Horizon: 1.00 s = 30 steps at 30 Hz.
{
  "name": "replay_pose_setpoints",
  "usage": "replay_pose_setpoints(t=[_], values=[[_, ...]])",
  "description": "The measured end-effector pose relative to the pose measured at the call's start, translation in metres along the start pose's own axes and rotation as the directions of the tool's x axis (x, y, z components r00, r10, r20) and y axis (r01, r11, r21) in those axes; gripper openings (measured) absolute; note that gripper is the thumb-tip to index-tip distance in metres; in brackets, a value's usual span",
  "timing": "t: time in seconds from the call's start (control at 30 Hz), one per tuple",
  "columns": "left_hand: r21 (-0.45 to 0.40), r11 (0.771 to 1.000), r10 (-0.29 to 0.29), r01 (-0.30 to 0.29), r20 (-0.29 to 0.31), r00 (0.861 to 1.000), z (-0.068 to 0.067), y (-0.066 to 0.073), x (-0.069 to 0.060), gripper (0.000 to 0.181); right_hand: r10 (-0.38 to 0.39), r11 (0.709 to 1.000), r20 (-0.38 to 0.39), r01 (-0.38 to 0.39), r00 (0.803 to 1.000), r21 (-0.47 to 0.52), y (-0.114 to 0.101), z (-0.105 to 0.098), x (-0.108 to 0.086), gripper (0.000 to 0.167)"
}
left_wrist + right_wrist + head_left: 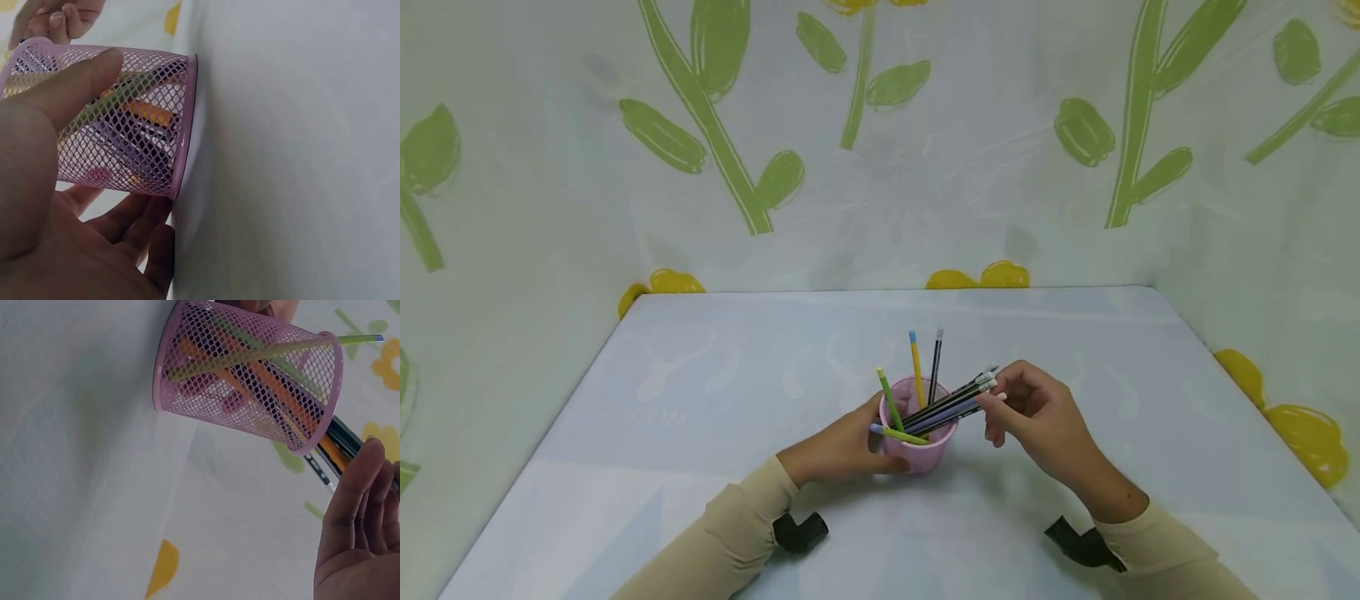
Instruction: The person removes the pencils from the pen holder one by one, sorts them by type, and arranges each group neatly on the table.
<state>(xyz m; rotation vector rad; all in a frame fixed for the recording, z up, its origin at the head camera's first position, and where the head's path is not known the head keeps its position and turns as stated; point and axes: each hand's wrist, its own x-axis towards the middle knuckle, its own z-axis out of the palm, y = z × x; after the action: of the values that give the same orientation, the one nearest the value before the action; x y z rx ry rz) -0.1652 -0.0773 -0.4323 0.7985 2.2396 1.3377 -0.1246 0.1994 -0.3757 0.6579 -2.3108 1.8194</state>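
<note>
A pink mesh pencil cup (921, 460) stands on the table with several pencils in it. My left hand (842, 442) grips the cup from the left, thumb along the mesh in the left wrist view. To the right leans a bundle of dark and purple pencils (946, 408). My right hand (1045, 421) pinches the outer ends of these pencils between thumb and fingers; how many it holds is hidden. A yellow pencil (917, 371) and a black pencil (936, 367) rise at the back. A green pencil (889, 400) and a lime pencil (902, 435) lean left.
The pale table (737, 358) spreads around the cup. Behind it stands a white wall (925, 217) with painted green leaves and yellow flowers. Black straps (801, 533) hang at both sleeve cuffs.
</note>
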Motion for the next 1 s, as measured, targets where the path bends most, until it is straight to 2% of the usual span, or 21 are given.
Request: replay_pose_setpoints(t=[0.13,0.23,0.37,0.47,0.57,0.73,1.0], values=[[-0.010,1.000,0.015,-0.015,0.025,1.000,0.001,0.000,0.001,0.088,0.043,0.999,-0.012,-0.043,0.999,-0.006,0.001,0.000,0.000,0.011],[-0.006,1.000,0.005,-0.004,0.037,0.999,0.000,-0.003,0.001,0.086,0.095,0.995,-0.010,-0.095,0.995,-0.016,0.001,-0.001,0.000,0.012],[0.000,1.000,-0.012,0.012,0.053,0.999,-0.004,-0.008,0.002,0.083,0.157,0.987,-0.005,-0.157,0.988,-0.036,0.001,-0.002,0.001,0.013],[-0.016,1.000,0.002,-0.001,0.068,0.998,-0.008,-0.010,0.003,0.075,0.186,0.982,0.004,-0.186,0.983,-0.042,0.002,-0.002,0.003,0.015],[-0.039,0.999,0.007,-0.003,0.083,0.997,-0.011,-0.012,0.003,0.067,0.210,0.977,0.022,-0.209,0.977,-0.040,0.003,-0.002,0.004,0.017],[-0.053,0.999,-0.003,0.008,0.094,0.996,-0.014,-0.013,0.002,0.064,0.245,0.969,0.062,-0.242,0.968,-0.047,0.004,0.000,0.005,0.018],[-0.073,0.997,-0.002,0.009,0.092,0.996,-0.015,-0.014,0.002,0.059,0.249,0.967,0.070,-0.243,0.966,-0.080,0.006,0.001,0.004,0.017]])
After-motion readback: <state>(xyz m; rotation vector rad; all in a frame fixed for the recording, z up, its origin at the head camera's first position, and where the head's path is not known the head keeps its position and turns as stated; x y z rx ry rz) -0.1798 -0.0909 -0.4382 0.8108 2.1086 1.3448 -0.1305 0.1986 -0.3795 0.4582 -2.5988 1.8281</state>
